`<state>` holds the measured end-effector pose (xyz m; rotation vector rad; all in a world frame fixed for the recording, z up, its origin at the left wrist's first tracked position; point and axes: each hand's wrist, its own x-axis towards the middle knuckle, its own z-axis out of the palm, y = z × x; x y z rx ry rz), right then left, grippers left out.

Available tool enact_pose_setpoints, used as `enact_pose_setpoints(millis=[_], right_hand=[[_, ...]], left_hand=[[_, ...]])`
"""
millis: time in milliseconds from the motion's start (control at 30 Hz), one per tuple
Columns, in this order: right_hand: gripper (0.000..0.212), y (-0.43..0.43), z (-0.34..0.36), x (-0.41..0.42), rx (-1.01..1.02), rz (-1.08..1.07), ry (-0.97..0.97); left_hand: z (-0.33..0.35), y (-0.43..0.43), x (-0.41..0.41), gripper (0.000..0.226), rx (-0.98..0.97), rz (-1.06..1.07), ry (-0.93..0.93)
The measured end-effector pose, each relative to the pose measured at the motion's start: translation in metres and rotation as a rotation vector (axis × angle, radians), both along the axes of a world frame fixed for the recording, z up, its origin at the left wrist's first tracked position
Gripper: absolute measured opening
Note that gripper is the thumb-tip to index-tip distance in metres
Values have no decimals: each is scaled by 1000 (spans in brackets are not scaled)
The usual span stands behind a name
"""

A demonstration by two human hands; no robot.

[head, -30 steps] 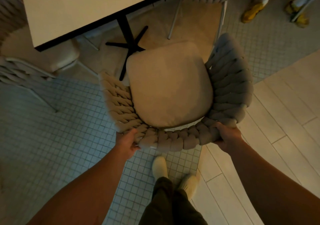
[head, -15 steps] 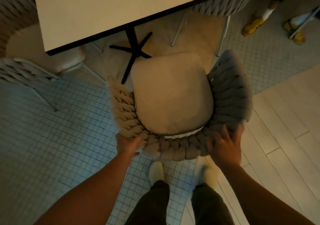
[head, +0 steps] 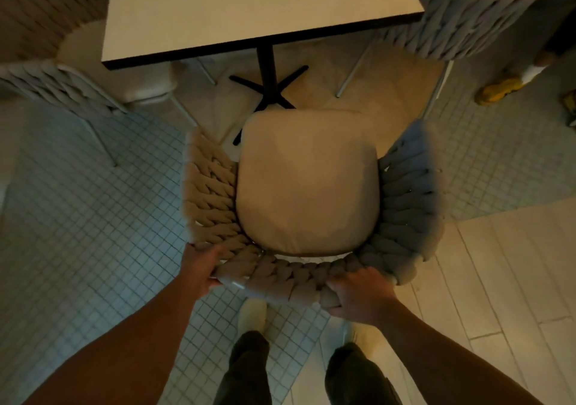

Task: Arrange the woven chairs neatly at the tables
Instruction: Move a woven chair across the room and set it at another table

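A woven chair (head: 405, 205) with a thick braided back and a beige seat cushion (head: 307, 183) stands right below me, facing the white square table (head: 255, 11). My left hand (head: 199, 264) grips the left part of the braided back rim. My right hand (head: 358, 292) grips the rim right of the middle, fingers curled over the braid. The seat's front edge lies close to the table's black cross-shaped foot (head: 268, 89). It stops short of the tabletop.
A second woven chair (head: 78, 89) stands at the table's left side, a third (head: 461, 27) at its right. Another person's yellow shoe (head: 498, 88) shows at the far right. My own feet (head: 252, 314) stand behind the chair, on small tiles that meet wooden planks on the right.
My right hand let go of the back's right corner, lay open on it, and now grips the rim nearer the middle. The chair has turned to face the table more squarely.
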<state>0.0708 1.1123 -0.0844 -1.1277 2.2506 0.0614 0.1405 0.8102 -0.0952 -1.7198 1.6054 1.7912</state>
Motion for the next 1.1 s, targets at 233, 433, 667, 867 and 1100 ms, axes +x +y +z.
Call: enact_pose_setpoints(millis=[233,433,667,867,1100], right_hand=[[37,38,2,-27,33,135,9],[45,61,-1,-48,65,172,11],[49,59,7,-47,112,122,24],[42,38,5,-36,98,129,-8],[44,1,-9,-24,78,80,11]], left_hand=[[-10,44,10,42,-14,86,8],[-15,71,11,40,14,117,23],[-15,74,11,45,20,142,41],[-6,54,15,46,20,126,51],[-7,13,27,44,2,111,40]])
